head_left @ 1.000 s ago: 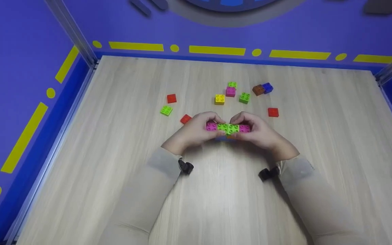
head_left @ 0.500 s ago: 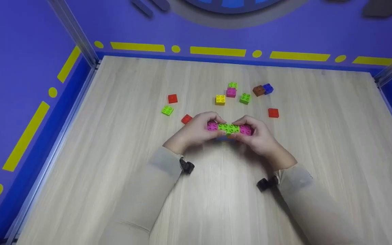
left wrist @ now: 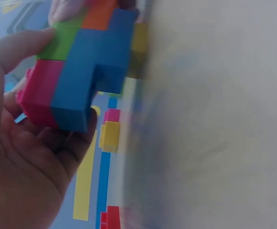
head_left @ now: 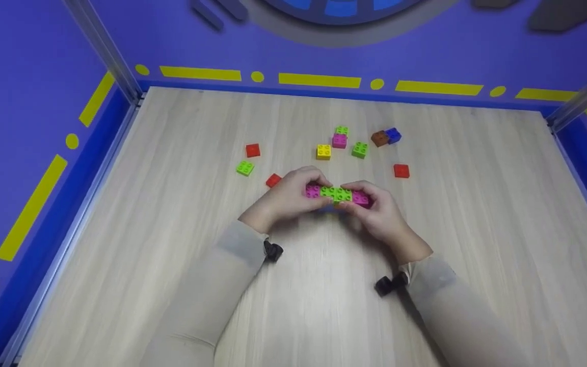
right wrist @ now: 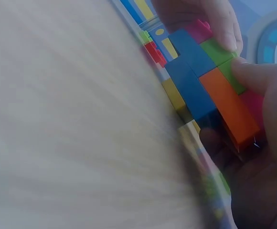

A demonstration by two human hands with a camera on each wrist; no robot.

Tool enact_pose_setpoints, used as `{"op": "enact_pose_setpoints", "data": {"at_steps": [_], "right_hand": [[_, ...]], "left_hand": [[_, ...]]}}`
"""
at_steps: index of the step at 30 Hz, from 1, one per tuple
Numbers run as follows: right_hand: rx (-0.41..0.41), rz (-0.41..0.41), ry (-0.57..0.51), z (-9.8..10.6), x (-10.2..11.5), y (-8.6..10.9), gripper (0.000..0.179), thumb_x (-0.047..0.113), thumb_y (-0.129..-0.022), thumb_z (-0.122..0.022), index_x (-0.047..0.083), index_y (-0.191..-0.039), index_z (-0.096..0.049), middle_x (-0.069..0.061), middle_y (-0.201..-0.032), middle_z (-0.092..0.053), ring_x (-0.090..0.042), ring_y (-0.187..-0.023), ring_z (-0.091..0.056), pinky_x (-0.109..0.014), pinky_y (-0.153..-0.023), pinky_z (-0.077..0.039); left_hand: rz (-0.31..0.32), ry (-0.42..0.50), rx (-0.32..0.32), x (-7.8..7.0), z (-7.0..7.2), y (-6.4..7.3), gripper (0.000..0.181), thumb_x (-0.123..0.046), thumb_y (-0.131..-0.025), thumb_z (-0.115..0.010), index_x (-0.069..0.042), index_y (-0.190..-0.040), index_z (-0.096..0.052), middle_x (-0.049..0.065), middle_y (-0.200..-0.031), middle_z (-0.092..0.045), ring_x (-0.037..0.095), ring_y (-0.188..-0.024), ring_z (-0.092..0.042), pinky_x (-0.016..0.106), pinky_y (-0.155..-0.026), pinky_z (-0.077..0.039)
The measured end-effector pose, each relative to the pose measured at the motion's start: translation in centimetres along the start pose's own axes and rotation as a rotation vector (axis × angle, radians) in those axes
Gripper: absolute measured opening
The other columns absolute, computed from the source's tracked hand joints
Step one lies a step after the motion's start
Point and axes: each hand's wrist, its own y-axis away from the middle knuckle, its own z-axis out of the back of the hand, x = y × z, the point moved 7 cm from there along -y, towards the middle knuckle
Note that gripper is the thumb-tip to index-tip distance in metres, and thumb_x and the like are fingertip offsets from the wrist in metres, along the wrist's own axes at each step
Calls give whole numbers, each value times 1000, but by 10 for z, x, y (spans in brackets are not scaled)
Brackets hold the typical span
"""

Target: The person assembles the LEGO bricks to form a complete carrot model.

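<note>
Both hands hold one stacked assembly of toy building bricks (head_left: pixel 335 194) between them, near the middle of the table. Its top row runs magenta, green, green, magenta. Under that row, the wrist views show blue bricks (left wrist: pixel 76 76), an orange brick (right wrist: pixel 229 107) and a yellow brick (right wrist: pixel 175 97) at the bottom. My left hand (head_left: pixel 293 194) grips the left end, thumb on the near side of a green brick. At the right end, my right hand (head_left: pixel 382 214) pinches the stack with thumb and fingers. The fingers cover part of both ends.
Loose bricks lie beyond the hands: yellow (head_left: pixel 323 152), magenta (head_left: pixel 340 141), green (head_left: pixel 359 150), brown (head_left: pixel 379 138) and blue (head_left: pixel 393 135). Leftward are red (head_left: pixel 252 150) and light green (head_left: pixel 245 168) ones, with another red brick (head_left: pixel 273 180) beside the left hand. One red brick (head_left: pixel 401 171) lies to the right.
My right wrist has dropped back toward the body, and the right hand's angle on the bricks has turned slightly. The left hand stays nearly still. The head view has shifted a little.
</note>
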Motion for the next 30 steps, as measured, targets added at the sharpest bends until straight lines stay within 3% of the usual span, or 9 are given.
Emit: {"op": "enact_pose_setpoints", "data": {"at_steps": [6, 14, 17, 22, 26, 30], "right_hand": [[-12, -10, 13, 1, -1, 1, 40, 15, -99, -89, 9, -137, -78, -13, -136, -79, -20, -117, -69, -18, -99, -54], [-5, -10, 47, -1, 0, 0, 41, 19, -98, -90, 10, -137, -79, -12, -138, -79, -24, -126, -69, -16, -107, -50], [-1, -11, 53, -1, -1, 0, 41, 20, -98, -90, 11, -137, -79, -11, -138, -79, -25, -128, -70, -16, -109, -50], [7, -20, 65, -1, -2, 0, 41, 24, -100, -89, 14, -138, -79, -9, -139, -79, -24, -131, -69, -15, -111, -49], [17, -2, 45, -1, 0, 0, 40, 26, -100, -89, 14, -137, -80, -8, -139, -77, -24, -131, -68, -15, -112, -49], [22, 19, 27, -1, 1, -2, 38, 26, -100, -90, 16, -136, -80, -4, -139, -74, -22, -131, -66, -15, -112, -50]], "left_hand": [[23, 4, 25, 3, 5, -9, 30, -41, -107, -79, -18, -126, -78, 0, -129, -75, 19, -120, -68, 43, -113, -56], [147, -48, -79, 10, 27, -29, 46, -57, -116, -57, -20, -137, -74, 3, -133, -75, 22, -116, -70, 46, -105, -59], [172, -102, -87, 14, 30, -38, 47, -55, -117, -57, -20, -145, -71, 3, -148, -71, 25, -128, -69, 47, -113, -58], [205, -185, -98, 23, 31, -54, 51, -46, -116, -63, -18, -159, -62, 4, -169, -57, 27, -160, -54, 48, -136, -42], [234, -237, -96, 30, 28, -63, 53, -36, -115, -67, -17, -165, -57, 5, -173, -51, 25, -163, -50, 43, -138, -39], [244, -306, -102, 33, 28, -70, 48, -26, -117, -63, -16, -164, -58, 3, -174, -50, 24, -162, -51, 41, -137, -40]]}}
